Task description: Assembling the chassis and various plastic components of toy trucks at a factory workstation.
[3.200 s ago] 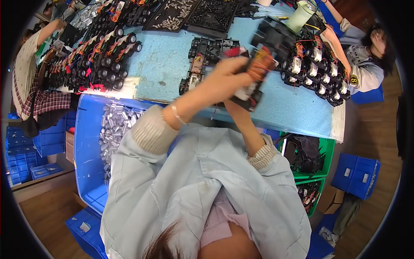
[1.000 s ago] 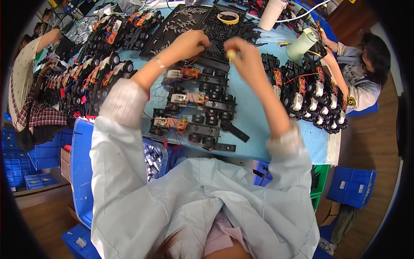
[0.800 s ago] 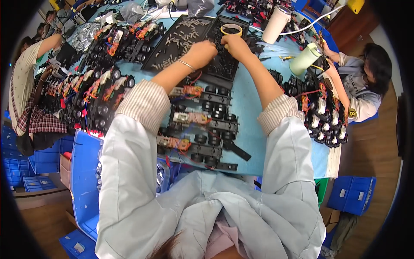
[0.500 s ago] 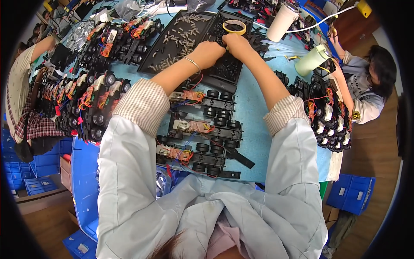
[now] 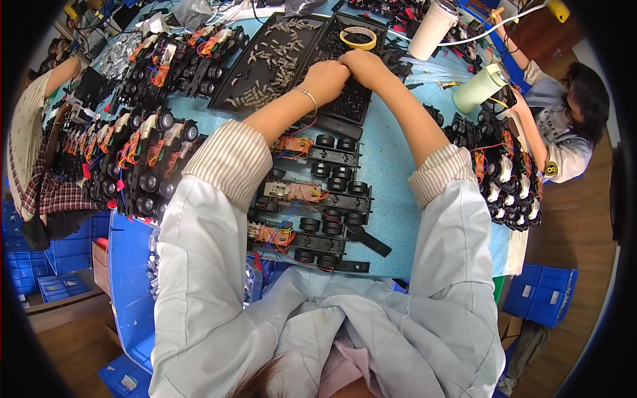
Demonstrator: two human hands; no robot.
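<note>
My left hand and my right hand meet over a black tray of small black parts. The fingers of both are closed and pressed together; whatever they hold is hidden behind the knuckles. A second black tray, left of the first, holds many small grey coil-like parts. Beyond my right hand a roll of yellow tape lies on the parts tray. Between my forearms lie three toy truck chassis, a far one, a middle one and a near one, with black wheels and coloured wires.
Many more chassis stand in rows at left and right. A white cup and a pale green bottle stand at the far right. One person works at right, another at left.
My left hand has shifted slightly right and now touches my right hand. My left forearm has swung a little to the right, covering the left ends of the chassis.
</note>
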